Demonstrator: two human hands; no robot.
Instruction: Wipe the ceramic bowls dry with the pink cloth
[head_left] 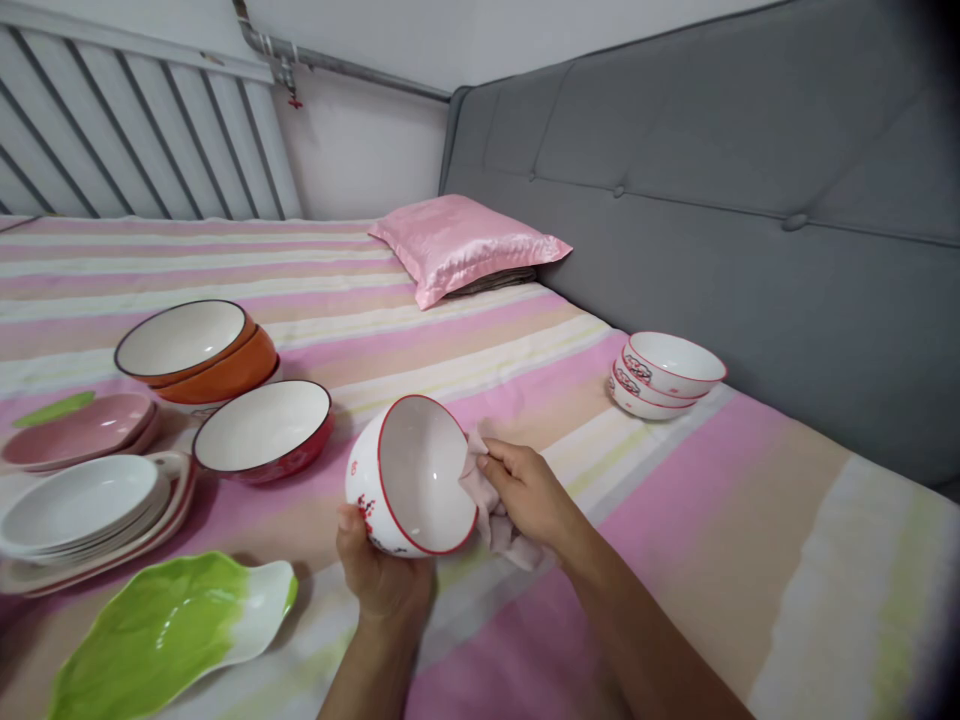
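My left hand [379, 575] cups a white bowl [412, 475] with a red rim and red pattern from below, tilted so its inside faces me. My right hand [525, 490] pinches a pale pink cloth [487, 510] against the bowl's right rim. Both hands hover just above a striped bedsheet [675, 520].
On the left lie a red bowl [262, 430], stacked orange bowls [199, 350], pink dishes [79, 430], stacked white plates [82, 500] and a green leaf-shaped dish [165, 630]. A stack of matching white bowls [664, 375] sits right, near the grey headboard [750, 220]. A pink pillow [465, 245] lies behind.
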